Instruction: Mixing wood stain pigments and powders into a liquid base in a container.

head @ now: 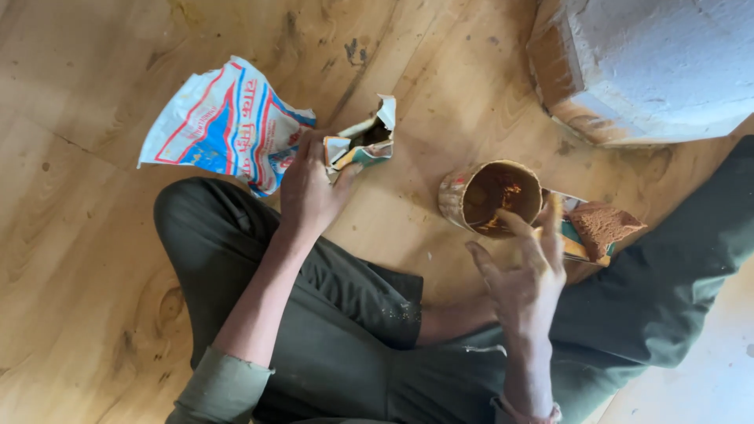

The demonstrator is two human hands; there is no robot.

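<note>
- While sitting cross-legged on the wooden floor (86,259), the person has the left hand (310,184) left of centre, its grip pinched around a small torn carton (363,143), with the ripped flap sticking up.
- The right hand (522,275) is lower right, fingers spread and loose. It's not holding anything that I can see, and the fingertips hover right at the near rim of the tin can (491,196).
- Looks to me like a mixing or filling stage: carton opened, can standing upright and open just right of centre.
- Next to the can on its right, an opened packet (598,226) shows a heap of reddish-brown powder. It's dry and crumbly looking, so handling it would call for a steady, slow tilt or it'll spill on the trousers (345,330).
- The can is round and smeared outside, with dark brown gunk and orange flecks inside.
- A crinkly white sack (228,122) with red and blue print lies upper left.
- A rough white block (652,63) with brownish edges sits upper right.
</note>
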